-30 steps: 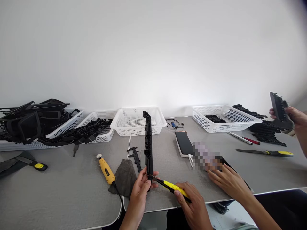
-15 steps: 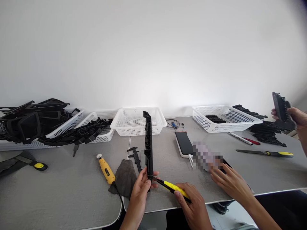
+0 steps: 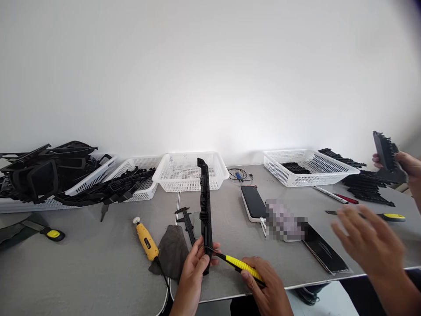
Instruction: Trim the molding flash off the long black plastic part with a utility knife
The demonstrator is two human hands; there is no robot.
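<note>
OK, L hand (image 3: pixel 194 274) grips blk strip (image 3: pixel 205 199) nr btm; R hand (image 3: pixel 269 283) grips ylw cutter (image 3: pixel 242 266).

On the desk (image 3: pixel 108 267), a rotary tool (image 3: pixel 147 242) lies left of the hands (image 3: pixel 193 274); beyond the left one sit a vernier caliper (image 3: pixel 188 225) and, farther, a basket (image 3: pixel 179 184).
</note>
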